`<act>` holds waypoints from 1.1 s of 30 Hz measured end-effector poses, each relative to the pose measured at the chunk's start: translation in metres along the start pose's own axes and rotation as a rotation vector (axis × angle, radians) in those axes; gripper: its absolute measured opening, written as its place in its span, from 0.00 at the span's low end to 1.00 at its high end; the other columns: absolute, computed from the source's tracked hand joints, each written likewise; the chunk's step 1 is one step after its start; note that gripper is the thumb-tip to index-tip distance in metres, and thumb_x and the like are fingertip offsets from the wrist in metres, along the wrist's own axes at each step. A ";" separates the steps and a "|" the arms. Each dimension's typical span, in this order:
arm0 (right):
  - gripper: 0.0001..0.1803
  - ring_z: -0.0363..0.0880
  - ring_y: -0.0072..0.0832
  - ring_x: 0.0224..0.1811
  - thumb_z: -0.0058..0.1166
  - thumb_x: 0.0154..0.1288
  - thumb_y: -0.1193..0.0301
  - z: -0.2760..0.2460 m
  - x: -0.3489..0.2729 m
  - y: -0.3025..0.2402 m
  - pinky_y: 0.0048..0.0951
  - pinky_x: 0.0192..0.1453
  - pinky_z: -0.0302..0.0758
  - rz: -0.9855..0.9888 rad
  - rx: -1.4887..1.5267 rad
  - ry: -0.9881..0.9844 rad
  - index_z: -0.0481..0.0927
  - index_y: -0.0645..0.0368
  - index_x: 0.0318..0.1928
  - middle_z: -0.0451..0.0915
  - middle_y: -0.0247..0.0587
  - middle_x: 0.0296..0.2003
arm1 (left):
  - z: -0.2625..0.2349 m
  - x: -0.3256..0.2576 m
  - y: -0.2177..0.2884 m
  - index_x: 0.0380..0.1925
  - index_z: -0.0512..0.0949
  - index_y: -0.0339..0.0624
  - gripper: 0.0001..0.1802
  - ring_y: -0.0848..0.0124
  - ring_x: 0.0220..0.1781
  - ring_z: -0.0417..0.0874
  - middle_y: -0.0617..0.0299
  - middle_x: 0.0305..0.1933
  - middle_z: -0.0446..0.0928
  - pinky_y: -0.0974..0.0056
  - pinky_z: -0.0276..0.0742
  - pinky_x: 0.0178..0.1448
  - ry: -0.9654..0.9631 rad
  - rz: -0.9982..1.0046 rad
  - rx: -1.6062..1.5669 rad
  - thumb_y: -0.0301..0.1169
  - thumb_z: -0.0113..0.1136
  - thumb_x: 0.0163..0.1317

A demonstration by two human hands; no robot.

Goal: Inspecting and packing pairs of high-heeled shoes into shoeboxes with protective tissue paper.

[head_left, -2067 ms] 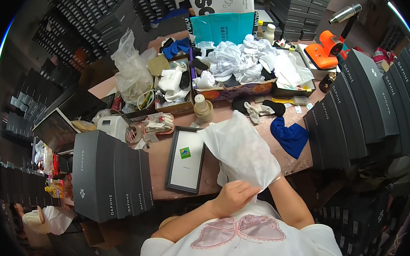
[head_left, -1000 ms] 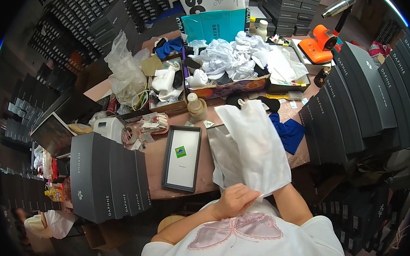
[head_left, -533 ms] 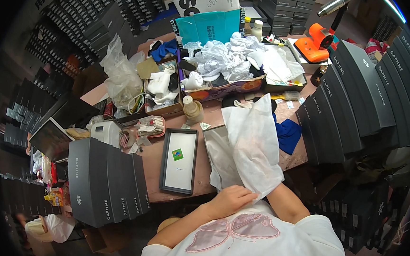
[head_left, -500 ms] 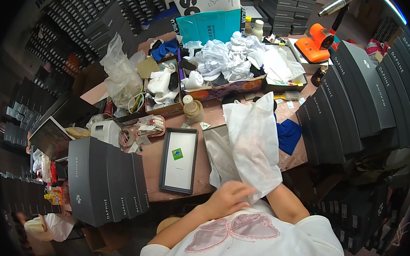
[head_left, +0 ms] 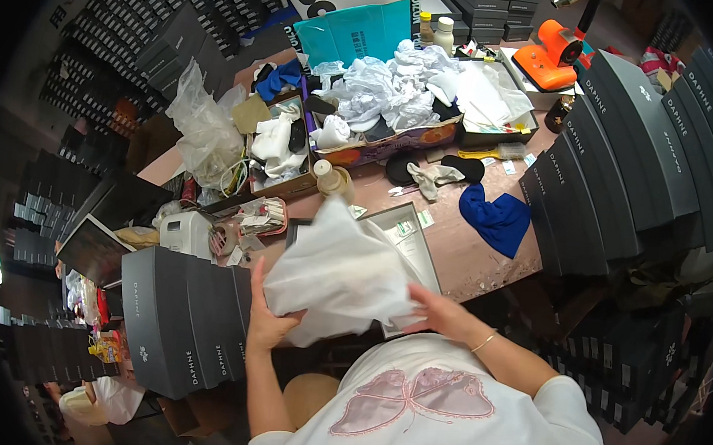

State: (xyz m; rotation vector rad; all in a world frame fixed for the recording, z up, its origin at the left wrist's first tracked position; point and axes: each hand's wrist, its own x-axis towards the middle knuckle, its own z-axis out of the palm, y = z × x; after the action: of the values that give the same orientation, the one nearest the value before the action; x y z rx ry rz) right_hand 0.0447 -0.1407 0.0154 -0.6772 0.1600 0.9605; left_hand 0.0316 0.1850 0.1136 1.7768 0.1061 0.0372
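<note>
A white, soft, cloth-like bag is stretched between my two hands over the table's front edge. Its contents, if any, are hidden; a faint pinkish patch shows through. My left hand grips its left side, thumb toward the middle. At the right edge, my right hand has its fingers closed on the material, partly covered by it. Behind the bag lies an open grey shoebox with small white-and-green packets inside. The dark shoebox lid beside it is mostly covered by the bag.
Stacks of dark shoeboxes flank me at left and right. Crumpled white paper fills a carton at the back. A blue cloth, a squat bottle and an orange device stand around. A person in white is at lower left.
The white bag has moved left off the shoebox, uncovering the packets in it, and now covers the lid. My left hand has swung left and taken hold; my right hand shows again.
</note>
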 end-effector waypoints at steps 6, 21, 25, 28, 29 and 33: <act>0.42 0.72 0.27 0.56 0.58 0.58 0.74 0.009 -0.047 -0.037 0.25 0.56 0.70 -0.317 -1.034 0.069 0.53 0.60 0.71 0.71 0.48 0.60 | 0.104 0.062 0.019 0.71 0.52 0.47 0.53 0.67 0.57 0.74 0.57 0.56 0.72 0.62 0.69 0.62 -0.128 0.047 -0.518 0.17 0.68 0.43; 0.33 0.72 0.42 0.50 0.61 0.53 0.62 -0.040 0.047 -0.006 0.47 0.51 0.64 -0.139 -2.208 0.524 0.69 0.62 0.58 0.77 0.49 0.41 | 0.090 -0.010 -0.184 0.59 0.67 0.34 0.28 0.61 0.59 0.72 0.48 0.58 0.69 0.62 0.70 0.59 0.427 -0.195 0.430 0.32 0.61 0.61; 0.32 0.70 0.47 0.55 0.59 0.57 0.58 -0.043 0.066 -0.004 0.55 0.61 0.60 -0.280 -2.214 0.580 0.69 0.58 0.59 0.77 0.50 0.47 | 0.065 -0.027 -0.237 0.49 0.73 0.32 0.22 0.49 0.46 0.76 0.44 0.47 0.74 0.54 0.73 0.52 -0.009 -0.259 0.734 0.34 0.63 0.59; 0.33 0.70 0.49 0.57 0.57 0.60 0.56 -0.037 0.066 -0.032 0.59 0.68 0.52 0.023 -2.066 0.446 0.67 0.58 0.61 0.76 0.52 0.49 | 0.055 -0.026 -0.230 0.44 0.74 0.32 0.18 0.51 0.37 0.77 0.47 0.41 0.77 0.59 0.75 0.47 -0.037 -0.114 0.691 0.33 0.62 0.59; 0.33 0.70 0.50 0.57 0.57 0.61 0.55 -0.031 0.059 -0.045 0.61 0.70 0.49 0.138 -1.973 0.383 0.66 0.58 0.62 0.76 0.52 0.50 | 0.048 -0.028 -0.189 0.43 0.74 0.31 0.17 0.55 0.35 0.77 0.49 0.39 0.78 0.62 0.75 0.46 0.007 -0.141 0.553 0.33 0.62 0.60; 0.35 0.67 0.45 0.63 0.54 0.65 0.54 -0.032 0.014 -0.059 0.51 0.68 0.57 -0.280 -1.541 0.425 0.62 0.60 0.65 0.74 0.51 0.56 | 0.035 -0.057 -0.076 0.42 0.76 0.33 0.11 0.75 0.39 0.77 0.60 0.43 0.79 0.69 0.73 0.46 -0.091 -0.263 -0.318 0.32 0.54 0.68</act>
State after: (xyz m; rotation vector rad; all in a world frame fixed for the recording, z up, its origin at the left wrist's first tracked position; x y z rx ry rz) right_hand 0.1052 -0.1730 0.0121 -2.2490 -0.3608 0.5049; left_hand -0.0260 0.1616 0.0336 1.4334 0.2538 -0.2062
